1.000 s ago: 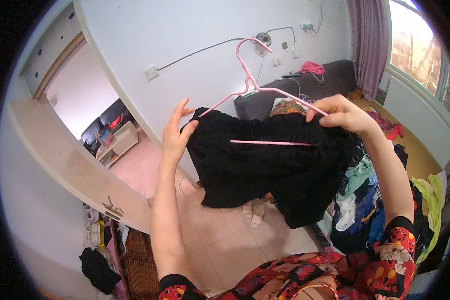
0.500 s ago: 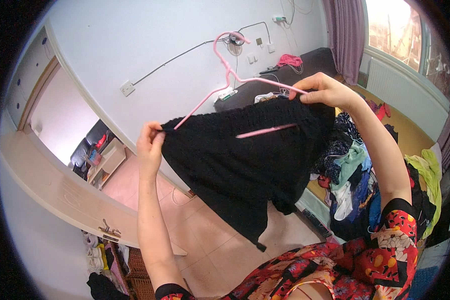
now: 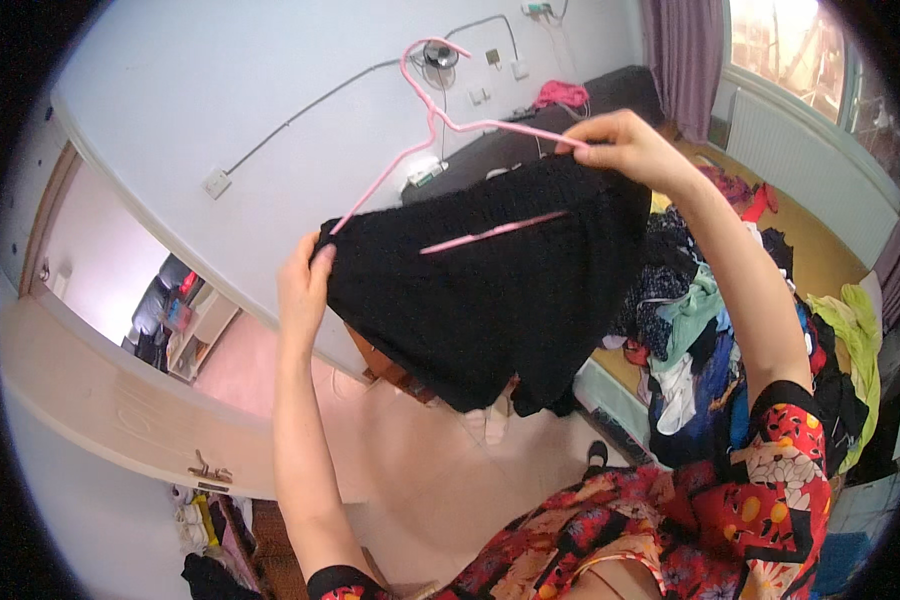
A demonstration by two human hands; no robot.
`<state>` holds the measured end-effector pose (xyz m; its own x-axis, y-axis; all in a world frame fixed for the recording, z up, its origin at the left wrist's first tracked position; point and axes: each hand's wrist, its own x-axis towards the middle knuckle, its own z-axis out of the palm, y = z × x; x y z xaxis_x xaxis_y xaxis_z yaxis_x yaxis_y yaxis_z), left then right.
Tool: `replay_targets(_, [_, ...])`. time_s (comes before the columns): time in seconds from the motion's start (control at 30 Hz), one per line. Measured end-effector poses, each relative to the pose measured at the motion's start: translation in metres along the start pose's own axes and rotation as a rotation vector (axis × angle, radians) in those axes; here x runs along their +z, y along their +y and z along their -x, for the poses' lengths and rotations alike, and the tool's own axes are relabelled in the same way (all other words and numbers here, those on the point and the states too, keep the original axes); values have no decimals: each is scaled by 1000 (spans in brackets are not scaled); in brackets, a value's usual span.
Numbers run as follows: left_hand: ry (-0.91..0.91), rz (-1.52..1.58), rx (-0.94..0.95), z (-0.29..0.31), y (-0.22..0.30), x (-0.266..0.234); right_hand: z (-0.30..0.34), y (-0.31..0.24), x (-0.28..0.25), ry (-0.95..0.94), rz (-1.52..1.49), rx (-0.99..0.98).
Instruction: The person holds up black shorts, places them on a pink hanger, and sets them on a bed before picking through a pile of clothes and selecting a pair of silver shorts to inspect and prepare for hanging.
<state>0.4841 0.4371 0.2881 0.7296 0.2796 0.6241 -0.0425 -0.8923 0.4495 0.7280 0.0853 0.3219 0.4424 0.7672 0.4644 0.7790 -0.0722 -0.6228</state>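
Black shorts with a gathered elastic waist hang spread out in front of me on a pink hanger. The hanger's hook points up, and part of its lower bar shows against the black cloth. At the left end of the waistband, my left hand is closed on the shorts, its thumb lying over the cloth. My right hand pinches the right arm of the hanger between thumb and fingers, just above the waistband's right end. Whether it also grips cloth is hidden.
On the right, a large pile of mixed clothes covers the bed. A dark headboard carries a pink cloth. To the left stands a door beside a doorway. Wicker drawers sit at lower left.
The shorts and hanger have shifted slightly left and up, and the hanging legs now fall more evenly. The right hand has risen a little. Slippers and a foot now show below.
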Motion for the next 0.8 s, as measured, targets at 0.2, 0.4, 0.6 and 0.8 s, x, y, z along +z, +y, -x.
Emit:
replay_targets(0.2, [176,-204,69,-55,-13,38,-38,62,-21,240,243,-135])
replay_targets(0.4, [156,-26,-53,-78,-14,66,-32,91,-40,131,165,-34])
replay_targets(0.6, [243,-12,-151,-47,-29,66,34,61,-6,-52,-178,0])
replay_targets(0.8, [259,-29,-96,-12,-34,63,86,57,46,-331,-513,-241])
